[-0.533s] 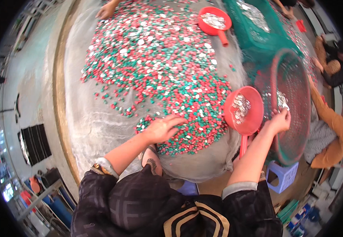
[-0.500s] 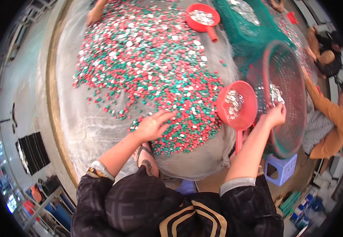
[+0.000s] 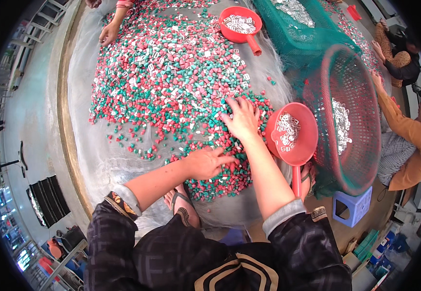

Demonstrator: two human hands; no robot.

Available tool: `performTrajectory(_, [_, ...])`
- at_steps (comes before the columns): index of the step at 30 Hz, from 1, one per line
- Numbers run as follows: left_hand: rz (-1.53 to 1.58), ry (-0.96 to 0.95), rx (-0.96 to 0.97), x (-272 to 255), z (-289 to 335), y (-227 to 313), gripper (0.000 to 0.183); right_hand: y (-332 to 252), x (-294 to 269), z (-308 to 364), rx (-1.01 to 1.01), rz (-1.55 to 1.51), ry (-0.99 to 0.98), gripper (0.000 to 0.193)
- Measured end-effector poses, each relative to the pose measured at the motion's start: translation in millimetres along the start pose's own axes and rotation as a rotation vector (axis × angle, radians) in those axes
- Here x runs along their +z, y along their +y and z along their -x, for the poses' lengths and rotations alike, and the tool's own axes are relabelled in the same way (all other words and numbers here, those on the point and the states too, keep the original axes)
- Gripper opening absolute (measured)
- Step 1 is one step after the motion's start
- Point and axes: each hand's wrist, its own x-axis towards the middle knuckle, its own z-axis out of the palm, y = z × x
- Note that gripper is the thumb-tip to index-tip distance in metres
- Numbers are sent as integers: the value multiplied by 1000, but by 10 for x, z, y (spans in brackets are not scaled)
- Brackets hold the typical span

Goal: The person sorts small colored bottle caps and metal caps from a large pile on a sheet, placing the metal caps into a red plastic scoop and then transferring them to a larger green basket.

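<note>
Spread over a grey sheet, a heap of small red and green stones [image 3: 171,92] has pale metal pieces mixed through it. My left hand [image 3: 203,163] rests low on the near part of the heap, fingers stretched to the right and apart. Farther up and to the right, my right hand [image 3: 243,119] lies on the stones with spread fingers; nothing shows in its grasp. Just right of it stands a red dipper [image 3: 308,148] with silver metal pieces in it. A large mesh basket [image 3: 360,165], with a green net around it, leans beyond the dipper and holds more metal pieces.
A second red dipper [image 3: 255,46] with metal pieces sits at the far side. Green-netted crates [image 3: 312,41] stand behind the basket. Another person's hand [image 3: 108,34] reaches in at far left. More people sit at right, near a purple stool [image 3: 360,206].
My right hand has left the basket and come left onto the stones. My left hand has shifted slightly right and nearer. The other person's hand at far left has moved nearer.
</note>
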Motion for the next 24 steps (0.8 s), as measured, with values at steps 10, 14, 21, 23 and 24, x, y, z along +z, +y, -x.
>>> performTrajectory(10, [-592,397,18,-1093,-1564,-769,30,-114,49,223,-46,155,-21,34])
performTrajectory(14, [-606,509,-16,-639,-2087,-833,25,-19,92,217,-27,136,19,30])
performTrajectory(21, [-711,364,169,-621,-1126,-1059,20,65,114,221,-40,124,58,31])
performTrajectory(23, [-629,237,42,-542,-683,-1066,21,49,92,220,-41,127,55,30])
performTrajectory(24, [-626,196,9,-497,-460,-1091,22,57,82,225,-40,130,54,30])
